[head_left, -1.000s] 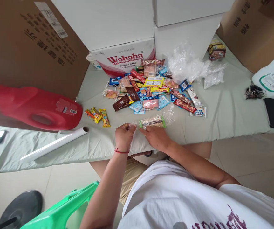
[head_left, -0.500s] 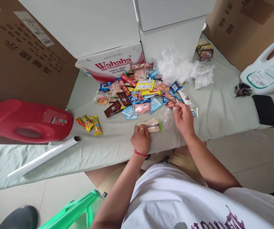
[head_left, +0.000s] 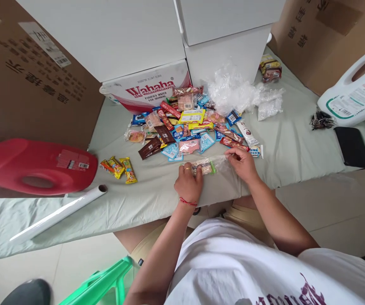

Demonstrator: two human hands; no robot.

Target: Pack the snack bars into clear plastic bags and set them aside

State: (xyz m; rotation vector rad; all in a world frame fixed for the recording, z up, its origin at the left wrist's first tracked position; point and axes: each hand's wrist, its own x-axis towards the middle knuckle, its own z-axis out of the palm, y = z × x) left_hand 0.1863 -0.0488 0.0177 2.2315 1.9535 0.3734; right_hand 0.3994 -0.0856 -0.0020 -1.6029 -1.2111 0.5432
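Observation:
Near the table's front edge lies a wrapped snack bar (head_left: 206, 168) with green ends, inside or under a clear plastic bag (head_left: 221, 163). My left hand (head_left: 189, 183) is closed over the bar's left end, its thumb on top. The fingertips of my right hand (head_left: 241, 164) pinch the bag's right end and hold the film stretched. Just beyond both hands spreads a heap of packaged snacks, with a pink packet (head_left: 189, 146), a light blue packet (head_left: 207, 142) and dark brown packets (head_left: 150, 147) at its near side.
A pile of clear plastic bags (head_left: 230, 91) lies behind the snacks, beside a Wahaha carton (head_left: 150, 88). To the left are yellow snack packets (head_left: 128, 170), a red jug (head_left: 39, 167) and a white roll (head_left: 62, 214). A white jug (head_left: 354, 91) and black phone (head_left: 353, 147) are on the right.
My right hand has moved down and slightly left, drawing the plastic film taut beside the bar. My left hand stays on the bar's left end, its thumb now laid across it.

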